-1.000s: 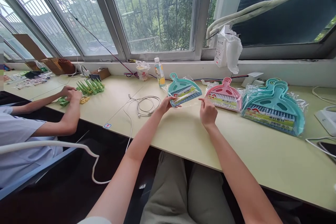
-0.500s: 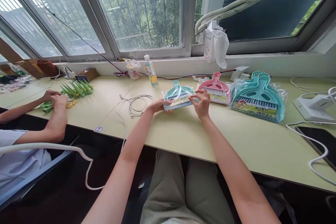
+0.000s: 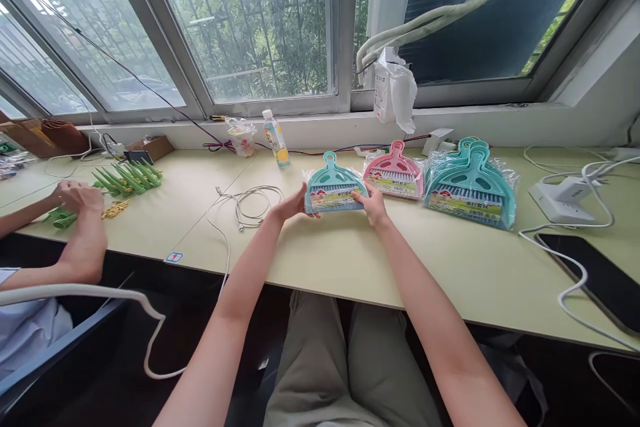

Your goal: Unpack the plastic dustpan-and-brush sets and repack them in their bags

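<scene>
A small teal dustpan and brush set (image 3: 334, 179) in clear wrapping, with a printed label across the bristles, is held between both my hands just over the tabletop. My left hand (image 3: 295, 203) grips its left edge, some fingers hidden behind it. At the lower right corner, my right hand (image 3: 374, 205) pinches the set, thumb on the front. A wrapped pink dustpan set (image 3: 397, 167) lies right behind my right hand. Farther right is a stack of wrapped teal dustpan sets (image 3: 473, 180).
Left of me lies a coiled white cable (image 3: 255, 207); behind it stands a drink bottle (image 3: 277, 139). A co-worker's hands (image 3: 80, 199) are beside green plastic pieces (image 3: 127, 179). To the right are a white power strip (image 3: 567, 200) and a phone (image 3: 595, 277).
The teal dustpan set has been tilted up, so its front and label now face me. My right hand has moved from the label's top edge to the lower right corner. The view has shifted slightly.
</scene>
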Demonstrator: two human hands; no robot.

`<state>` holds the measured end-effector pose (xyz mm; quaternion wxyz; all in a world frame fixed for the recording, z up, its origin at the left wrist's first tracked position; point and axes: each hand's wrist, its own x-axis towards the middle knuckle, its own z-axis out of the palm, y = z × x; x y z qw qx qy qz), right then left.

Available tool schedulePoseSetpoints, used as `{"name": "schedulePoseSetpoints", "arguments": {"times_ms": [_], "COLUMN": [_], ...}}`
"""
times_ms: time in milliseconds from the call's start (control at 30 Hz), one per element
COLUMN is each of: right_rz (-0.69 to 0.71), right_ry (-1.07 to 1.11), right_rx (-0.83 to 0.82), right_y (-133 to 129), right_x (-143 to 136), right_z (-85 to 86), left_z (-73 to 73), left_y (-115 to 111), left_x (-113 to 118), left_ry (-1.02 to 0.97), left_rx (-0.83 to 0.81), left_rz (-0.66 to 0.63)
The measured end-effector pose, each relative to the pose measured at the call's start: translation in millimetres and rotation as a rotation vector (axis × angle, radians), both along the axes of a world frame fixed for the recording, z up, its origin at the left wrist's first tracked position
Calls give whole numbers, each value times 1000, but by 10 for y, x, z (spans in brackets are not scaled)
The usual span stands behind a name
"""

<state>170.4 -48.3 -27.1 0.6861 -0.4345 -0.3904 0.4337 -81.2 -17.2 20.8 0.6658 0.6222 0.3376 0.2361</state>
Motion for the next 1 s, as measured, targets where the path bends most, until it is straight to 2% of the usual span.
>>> {"name": "schedulePoseSetpoints", "arguments": {"times_ms": [100,167,233,300,400,433,533,633,700,833,933,1000], "right_rz": [-30,-78,-96,-81,-45,-70,-264,-448,-563,-768,-779,-784], "right_ry": [31,40,-4,-113,-359,-417,-600,-844,-990,-1246,-1319,-1326], "right_rx": [-24,-41,-52,-59,-79,-79,-41,6,37,-87,-169,-196], "right_y": [11,-9,-58,-143,-310,-363,-462,-459,-425,-334,-230,-147], "right_x": [26,50,107,228,548,680,1075,1357,1444,1434,1395,1391], "right_z": [26,56,83,94,65,44,-21,-62,-72,-60,-48,-56], "left_z": [62,56,-1,-89,-230,-273,-380,-437,-448,-432,-422,-429], "left_y": [-40,-56,-54,-50,-102,-140,-265,-287,-221,-35,71,135], "left_x": [55,112,180,272,512,632,1077,1503,1689,1839,1883,1922], "left_ry": [-10,40,91,101,172,195,334,300,252,380,537,583], "left_rx": [134,237,290,276,320,374,567,643,690,711,714,716], "left_rz": [19,78,163,188,227,280,430,502,545,577,571,614]}}
